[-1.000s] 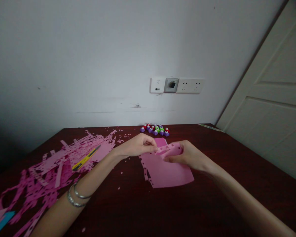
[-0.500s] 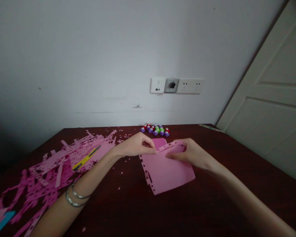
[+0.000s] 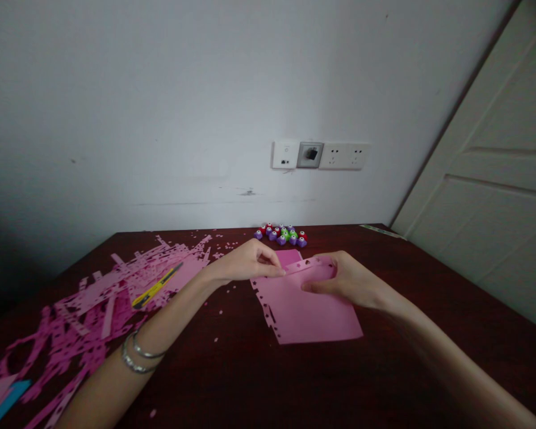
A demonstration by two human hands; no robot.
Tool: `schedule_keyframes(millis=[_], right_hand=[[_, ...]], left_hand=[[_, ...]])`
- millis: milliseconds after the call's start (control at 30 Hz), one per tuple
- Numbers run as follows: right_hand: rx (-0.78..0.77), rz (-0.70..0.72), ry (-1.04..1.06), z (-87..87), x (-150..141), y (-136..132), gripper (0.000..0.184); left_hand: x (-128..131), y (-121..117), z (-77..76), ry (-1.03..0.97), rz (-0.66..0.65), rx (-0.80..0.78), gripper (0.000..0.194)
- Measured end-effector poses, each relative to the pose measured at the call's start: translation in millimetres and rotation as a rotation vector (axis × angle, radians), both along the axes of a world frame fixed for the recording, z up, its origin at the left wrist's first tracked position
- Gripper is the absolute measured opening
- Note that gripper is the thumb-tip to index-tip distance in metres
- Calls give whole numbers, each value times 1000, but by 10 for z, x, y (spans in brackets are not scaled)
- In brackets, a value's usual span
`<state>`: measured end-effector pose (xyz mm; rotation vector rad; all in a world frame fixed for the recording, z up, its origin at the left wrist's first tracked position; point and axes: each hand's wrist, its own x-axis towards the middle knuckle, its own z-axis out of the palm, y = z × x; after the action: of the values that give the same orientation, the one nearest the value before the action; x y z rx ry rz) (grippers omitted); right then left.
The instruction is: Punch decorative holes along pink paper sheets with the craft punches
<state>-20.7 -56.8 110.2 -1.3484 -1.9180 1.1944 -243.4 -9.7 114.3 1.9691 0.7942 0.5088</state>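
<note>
A pink sheet of paper (image 3: 308, 316) with small punched holes along its left edge is held above the dark table. Its punched upper edge shows as a narrow strip (image 3: 304, 264) between my hands. My left hand (image 3: 254, 262) pinches the strip's left end between thumb and fingers. At the right, my right hand (image 3: 339, 277) grips the sheet, its thumb on the near face and its fingers hidden behind. Behind the sheet lies a darker pink paper (image 3: 288, 257), partly covered.
Tangled pink paper strips (image 3: 111, 298) cover the table's left, with a yellow utility knife (image 3: 157, 286) on them. Small colourful craft punches (image 3: 282, 234) stand by the wall. Blue paper (image 3: 9, 402) lies front left, and a thin strip (image 3: 383, 231) far right.
The lower right corner of the pink sheet has swung outward to the right and slightly down. Both hands keep nearly the same places and holds.
</note>
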Motion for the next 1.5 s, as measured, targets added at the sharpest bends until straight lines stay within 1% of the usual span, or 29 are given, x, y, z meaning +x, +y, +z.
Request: schedule_keyframes(millis=[200, 333, 433, 567, 633, 733, 800, 867, 933, 1033, 1200, 1333, 1500], right_hand=[[-1, -5, -7, 18, 5, -3, 27], [33, -70, 11, 13, 50, 31, 27], [61, -107, 66, 5, 98, 78, 32], [40, -49, 84, 27, 187, 136, 40], [107, -28, 64, 70, 232, 132, 45], [248, -18, 31, 180, 243, 50, 53], [273, 42, -24, 263, 184, -39, 51], [250, 134, -97, 325, 80, -116, 40], [187, 234, -135, 344, -35, -145, 29], [117, 311, -151, 300, -147, -90, 26], [139, 331, -147, 233, -132, 25, 28], [150, 323, -121, 265, -119, 4, 28], [92, 300, -79, 274, -163, -30, 32]], left_hand=[[13, -3, -2, -23, -4, -29, 20], [-29, 23, -6, -39, 25, -44, 23], [-101, 69, -4, -33, 46, -30, 25], [-153, 103, 12, -69, 82, -22, 24], [-136, 79, 32, -73, 69, -46, 23], [-59, -3, 72, -56, 7, -101, 22], [10, -69, 94, -48, -45, -123, 22], [79, -128, 106, -56, -88, -127, 21], [131, -172, 107, -83, -100, -122, 20], [151, -205, 103, -116, -88, -118, 18], [77, -199, 118, -110, -30, -93, 22], [49, -181, 119, -103, -3, -95, 25], [66, -201, 123, -125, -10, -61, 27]])
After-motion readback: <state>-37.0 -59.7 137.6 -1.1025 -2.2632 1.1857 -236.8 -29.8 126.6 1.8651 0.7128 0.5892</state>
